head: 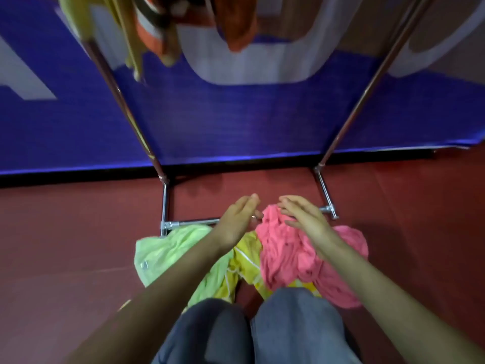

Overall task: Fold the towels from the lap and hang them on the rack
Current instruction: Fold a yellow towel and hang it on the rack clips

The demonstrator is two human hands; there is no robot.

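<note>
At far left, the green towel (pixel 168 253) lies crumpled over the person's left knee (pixel 217 332), its outer edge hanging toward the red floor (pixel 78 232). Above it, the rack (pixel 126 106) rises on its left post, with a yellow cloth (pixel 131 35) and an orange cloth (pixel 236 24) already hung at the top. The left hand (pixel 236 222) is held above the heap with fingers straight and together, gripping nothing. Below it, the yellow towel (pixel 246 261) sits between the other two. To the right, the pink towel (pixel 288 256) is bunched over the right knee. The right hand (pixel 304 219) is spread with relaxed fingers over the pink towel's upper fold; whether it touches the fabric cannot be told. Assessment: the step in hand is selecting the next towel, probably the pink one. The next move calls for locating two corners, pinching one in each hand, and lifting the towel clear of the others before folding.
</note>
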